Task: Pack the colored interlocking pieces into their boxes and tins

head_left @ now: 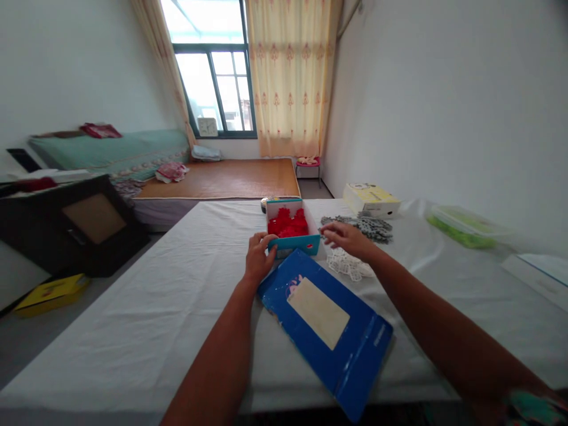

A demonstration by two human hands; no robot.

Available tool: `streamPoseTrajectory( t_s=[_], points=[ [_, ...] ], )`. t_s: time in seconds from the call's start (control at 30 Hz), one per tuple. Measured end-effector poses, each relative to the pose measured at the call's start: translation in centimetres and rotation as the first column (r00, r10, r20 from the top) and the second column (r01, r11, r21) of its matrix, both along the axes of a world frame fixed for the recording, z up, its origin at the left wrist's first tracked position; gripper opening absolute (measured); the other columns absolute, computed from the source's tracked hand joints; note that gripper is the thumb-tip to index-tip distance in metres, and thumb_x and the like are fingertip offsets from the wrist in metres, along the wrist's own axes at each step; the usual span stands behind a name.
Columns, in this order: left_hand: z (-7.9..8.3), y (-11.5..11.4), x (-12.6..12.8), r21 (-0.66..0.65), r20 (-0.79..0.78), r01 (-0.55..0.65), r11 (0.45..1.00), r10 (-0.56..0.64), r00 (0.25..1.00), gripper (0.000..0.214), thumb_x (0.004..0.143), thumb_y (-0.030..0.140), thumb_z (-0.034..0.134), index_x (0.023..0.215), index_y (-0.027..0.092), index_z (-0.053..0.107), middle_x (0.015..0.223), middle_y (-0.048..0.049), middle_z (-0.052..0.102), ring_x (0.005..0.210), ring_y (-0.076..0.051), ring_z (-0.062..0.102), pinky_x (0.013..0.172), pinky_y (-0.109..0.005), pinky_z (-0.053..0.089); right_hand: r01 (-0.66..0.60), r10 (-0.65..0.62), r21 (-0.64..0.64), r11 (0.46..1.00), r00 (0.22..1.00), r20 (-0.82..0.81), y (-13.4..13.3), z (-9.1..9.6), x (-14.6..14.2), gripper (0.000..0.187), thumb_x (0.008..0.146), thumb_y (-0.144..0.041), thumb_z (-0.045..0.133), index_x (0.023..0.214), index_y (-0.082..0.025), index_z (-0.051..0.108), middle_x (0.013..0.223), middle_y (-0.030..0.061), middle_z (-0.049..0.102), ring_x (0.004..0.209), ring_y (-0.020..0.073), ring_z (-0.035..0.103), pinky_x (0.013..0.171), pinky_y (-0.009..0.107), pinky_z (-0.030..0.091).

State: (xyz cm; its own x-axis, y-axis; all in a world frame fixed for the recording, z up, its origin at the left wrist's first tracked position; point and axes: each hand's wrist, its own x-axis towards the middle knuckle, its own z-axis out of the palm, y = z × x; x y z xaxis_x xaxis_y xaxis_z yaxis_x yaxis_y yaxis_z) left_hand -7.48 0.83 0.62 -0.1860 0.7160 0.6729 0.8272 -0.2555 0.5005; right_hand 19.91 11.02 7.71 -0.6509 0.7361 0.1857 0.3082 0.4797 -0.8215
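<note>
A small teal box full of red pieces sits on the white-covered table. My left hand grips the box's near left corner, fingers curled over its rim. My right hand hovers just right of the box, fingers loosely spread and holding nothing, above a pile of white lacy pieces. A flat blue box lid with a cream label lies in front of the box, between my forearms.
A heap of grey pieces lies behind my right hand. A yellow-and-white carton stands further back. A clear container with green contents and a white flat box sit at the right. A bed and window lie beyond.
</note>
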Motion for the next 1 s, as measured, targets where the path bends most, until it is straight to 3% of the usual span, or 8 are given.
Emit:
streamPoseTrajectory(
  t_s=[0.13,0.23,0.33,0.5,0.57,0.63,0.77,1.0],
  points=[
    [0.0,0.0,0.1,-0.004,0.008,-0.012,1.0,0.012,1.0,0.023,0.087,0.024,0.056,0.108,0.026,0.066,0.11,-0.0072,0.055,0.109,-0.023,0.051,0.089,-0.039,0.052,-0.137,0.094,0.101,0.985,0.933,0.347,-4.9,-2.9,4.7,0.042,0.083,-0.054,0.059,0.109,-0.021,0.067,0.105,0.0096,0.07,0.087,0.024,0.066,0.081,0.038,0.051],
    [-0.2,0.1,0.1,-0.008,0.022,-0.009,1.0,0.01,1.0,0.023,0.087,0.024,0.056,0.108,0.026,0.066,0.111,-0.0075,0.055,0.11,-0.024,0.051,0.09,-0.04,0.052,-0.111,0.059,0.108,0.988,0.917,0.395,-7.2,-4.3,5.5,0.048,0.083,-0.052,0.06,0.121,-0.021,0.062,0.113,0.0131,0.067,0.098,0.0278,0.063,0.089,0.042,0.048],
    [-0.3,0.0,0.2,-0.013,0.047,-0.004,1.0,0.004,0.999,0.023,0.088,0.026,0.055,0.108,0.026,0.067,0.111,-0.0077,0.055,0.111,-0.023,0.051,0.088,-0.039,0.054,-0.082,0.084,-0.02,0.996,0.923,0.374,-8.2,-4.6,5.3,0.06,0.079,-0.05,0.066,0.129,-0.02,0.055,0.104,0.0116,0.068,0.093,0.0263,0.063,0.085,0.041,0.05],
    [0.0,-0.2,0.2,0.006,0.146,0.029,1.0,-0.03,0.989,0.026,0.093,0.035,0.049,0.108,0.026,0.068,0.112,-0.0077,0.054,0.108,-0.02,0.053,0.084,-0.033,0.055,-0.207,0.268,-0.337,0.918,0.952,0.146,-8.5,-2.6,6.8,0.068,0.078,-0.052,0.068,0.135,-0.021,0.049,0.115,0.0099,0.064,0.102,0.0256,0.063,0.087,0.04,0.052],
    [0.1,0.1,-0.1,0.058,0.216,0.01,0.998,-0.023,0.976,0.031,0.096,0.038,0.044,0.111,0.024,0.067,0.115,-0.0085,0.054,0.111,-0.02,0.053,0.087,-0.033,0.054,-0.225,0.254,-0.397,0.89,0.967,0.02,-7.9,-1.1,7.5,0.065,0.078,-0.05,0.068,0.135,-0.024,0.049,0.125,0.0104,0.061,0.109,0.0277,0.062,0.091,0.042,0.052],
    [-0.1,0.5,-0.6,0.105,0.289,-0.034,0.994,0.003,0.957,0.037,0.097,0.041,0.039,0.113,0.021,0.066,0.117,-0.0095,0.054,0.113,-0.02,0.053,0.093,-0.034,0.051,-0.156,0.135,-0.422,0.893,0.988,-0.078,-6.5,0.6,7.4,0.066,0.08,-0.051,0.065,0.138,-0.025,0.047,0.125,0.0109,0.063,0.108,0.0295,0.064,0.089,0.043,0.054],
    [-1.0,1.1,-1.3,0.062,0.44,-0.042,0.997,0.011,0.898,0.047,0.099,0.048,0.031,0.116,0.018,0.064,0.114,-0.0105,0.057,0.098,-0.017,0.06,0.082,-0.033,0.054,0.076,-0.151,-0.389,0.918,0.974,-0.168,-1.3,3.1,3.6,0.063,0.085,-0.06,0.052,0.137,-0.025,0.047,0.111,0.0117,0.071,0.091,0.0304,0.07,0.073,0.044,0.059],
    [-1.4,1.1,-1.1,0.019,0.543,0.0,1.0,-0.01,0.84,0.051,0.099,0.05,0.027,0.118,0.019,0.062,0.114,-0.0115,0.058,0.092,-0.016,0.062,0.069,-0.029,0.056,0.148,-0.21,-0.346,0.927,0.966,-0.149,5.7,3.1,-8.4,0.049,0.089,-0.053,0.052,0.122,-0.016,0.056,0.094,0.0126,0.074,0.074,0.0249,0.07,0.067,0.039,0.059]
  ],
)
